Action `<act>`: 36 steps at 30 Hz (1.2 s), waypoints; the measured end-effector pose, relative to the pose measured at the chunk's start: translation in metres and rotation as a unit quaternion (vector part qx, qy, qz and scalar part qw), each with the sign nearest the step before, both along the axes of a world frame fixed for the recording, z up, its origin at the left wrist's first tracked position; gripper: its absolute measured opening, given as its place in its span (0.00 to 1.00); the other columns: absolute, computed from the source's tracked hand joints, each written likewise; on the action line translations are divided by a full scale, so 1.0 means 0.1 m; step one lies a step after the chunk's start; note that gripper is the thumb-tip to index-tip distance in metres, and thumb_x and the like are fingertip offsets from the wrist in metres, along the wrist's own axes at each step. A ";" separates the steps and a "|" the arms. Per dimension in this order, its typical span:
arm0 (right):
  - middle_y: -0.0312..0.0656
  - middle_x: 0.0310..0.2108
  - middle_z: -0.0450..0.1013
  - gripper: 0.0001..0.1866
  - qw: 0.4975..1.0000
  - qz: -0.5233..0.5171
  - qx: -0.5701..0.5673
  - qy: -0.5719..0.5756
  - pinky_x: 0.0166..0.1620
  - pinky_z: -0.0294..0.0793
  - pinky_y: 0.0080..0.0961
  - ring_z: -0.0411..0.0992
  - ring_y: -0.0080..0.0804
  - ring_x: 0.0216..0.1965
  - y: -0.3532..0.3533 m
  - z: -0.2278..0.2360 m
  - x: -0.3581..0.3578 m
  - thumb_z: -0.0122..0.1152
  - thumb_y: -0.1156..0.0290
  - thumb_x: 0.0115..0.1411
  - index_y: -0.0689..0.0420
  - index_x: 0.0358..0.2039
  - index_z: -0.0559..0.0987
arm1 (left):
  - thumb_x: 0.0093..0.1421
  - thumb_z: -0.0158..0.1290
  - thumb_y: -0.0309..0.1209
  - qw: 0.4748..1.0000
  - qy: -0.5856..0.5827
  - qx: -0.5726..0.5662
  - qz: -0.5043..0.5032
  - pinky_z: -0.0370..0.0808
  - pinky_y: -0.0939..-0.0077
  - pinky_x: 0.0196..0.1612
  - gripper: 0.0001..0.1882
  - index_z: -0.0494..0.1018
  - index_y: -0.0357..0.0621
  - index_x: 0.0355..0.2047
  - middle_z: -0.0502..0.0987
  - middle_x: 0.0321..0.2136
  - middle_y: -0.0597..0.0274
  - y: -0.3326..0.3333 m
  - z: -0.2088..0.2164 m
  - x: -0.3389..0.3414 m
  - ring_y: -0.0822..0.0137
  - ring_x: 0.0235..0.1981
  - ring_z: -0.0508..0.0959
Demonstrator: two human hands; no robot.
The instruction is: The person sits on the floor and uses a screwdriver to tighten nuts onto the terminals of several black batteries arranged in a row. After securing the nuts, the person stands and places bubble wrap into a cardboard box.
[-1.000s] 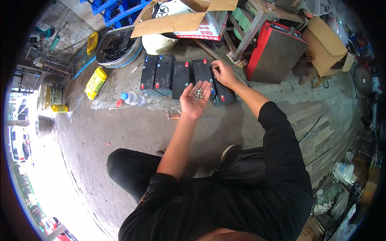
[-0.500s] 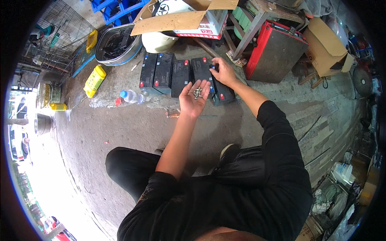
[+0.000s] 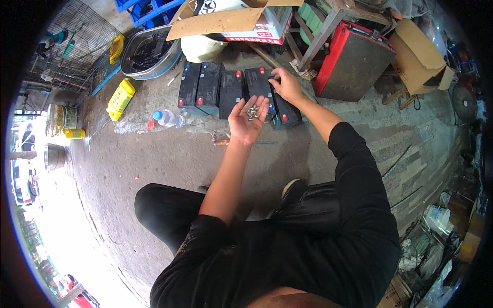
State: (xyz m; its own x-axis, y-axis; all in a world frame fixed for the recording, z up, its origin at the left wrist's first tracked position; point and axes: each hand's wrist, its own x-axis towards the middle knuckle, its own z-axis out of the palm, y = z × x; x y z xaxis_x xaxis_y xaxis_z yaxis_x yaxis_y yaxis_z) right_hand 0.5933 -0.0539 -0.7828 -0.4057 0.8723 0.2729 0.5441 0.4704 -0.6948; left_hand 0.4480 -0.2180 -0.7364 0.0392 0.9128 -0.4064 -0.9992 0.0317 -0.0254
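Several black batteries (image 3: 230, 84) with red and blue terminal caps lie in a row on the concrete floor in front of me. My left hand (image 3: 247, 120) is held palm up above them, cupping a small pile of metal screws (image 3: 252, 111). My right hand (image 3: 285, 85) reaches past it and rests its fingertips on the top of the rightmost battery (image 3: 281, 110), near a terminal. Whether its fingers pinch a screw is hidden.
A screwdriver (image 3: 226, 141) lies on the floor below my left hand. A plastic water bottle (image 3: 168, 118), a yellow can (image 3: 120, 98) and a metal basin (image 3: 150, 52) sit to the left. An open cardboard box (image 3: 241, 20) and a red-edged case (image 3: 354, 61) stand behind.
My right hand has stayed at the rightmost battery's top with small finger shifts. The left palm with the screws has held nearly still. The view has shifted slightly.
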 end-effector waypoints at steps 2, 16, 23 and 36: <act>0.43 0.32 0.78 0.13 0.996 0.026 0.066 0.051 0.42 0.76 0.37 0.78 0.44 0.37 -0.03 0.03 0.01 0.64 0.71 0.57 0.56 0.43 0.75 | 0.62 0.54 0.34 0.999 -0.021 0.028 -0.003 0.68 0.51 0.64 0.23 0.67 0.27 0.51 0.71 0.54 0.36 0.00 -0.01 -0.01 0.41 0.60 0.69; 0.43 0.33 0.78 0.11 0.998 0.026 0.056 0.028 0.39 0.76 0.36 0.78 0.42 0.36 0.07 -0.08 0.04 0.67 0.70 0.56 0.56 0.37 0.76 | 0.60 0.56 0.39 0.998 -0.031 0.050 -0.001 0.61 0.48 0.68 0.35 0.60 0.27 0.60 0.65 0.60 0.35 0.00 0.11 -0.02 0.41 0.65 0.63; 0.43 0.34 0.78 0.11 0.995 0.058 0.074 0.039 0.41 0.76 0.37 0.78 0.42 0.38 0.04 -0.04 0.06 0.65 0.71 0.56 0.56 0.38 0.75 | 0.61 0.56 0.39 0.999 -0.021 0.041 0.007 0.59 0.50 0.68 0.36 0.58 0.27 0.61 0.64 0.61 0.36 0.00 0.08 -0.03 0.42 0.66 0.62; 0.44 0.31 0.77 0.15 0.997 0.011 0.072 0.024 0.37 0.76 0.36 0.78 0.41 0.32 0.10 -0.12 0.00 0.69 0.70 0.55 0.57 0.40 0.74 | 0.60 0.56 0.39 0.999 -0.011 0.043 0.010 0.60 0.50 0.68 0.36 0.57 0.28 0.61 0.64 0.61 0.37 -0.01 0.09 -0.03 0.43 0.66 0.62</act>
State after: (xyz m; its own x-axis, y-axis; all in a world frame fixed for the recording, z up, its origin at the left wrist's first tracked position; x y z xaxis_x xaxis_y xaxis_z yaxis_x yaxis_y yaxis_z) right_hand 0.5937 -0.0444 -0.7944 -0.4078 0.8135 0.4147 0.4998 0.5790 -0.6442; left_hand 0.4448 -0.2190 -0.7275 0.0288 0.9453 -0.3250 -0.9989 0.0149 -0.0454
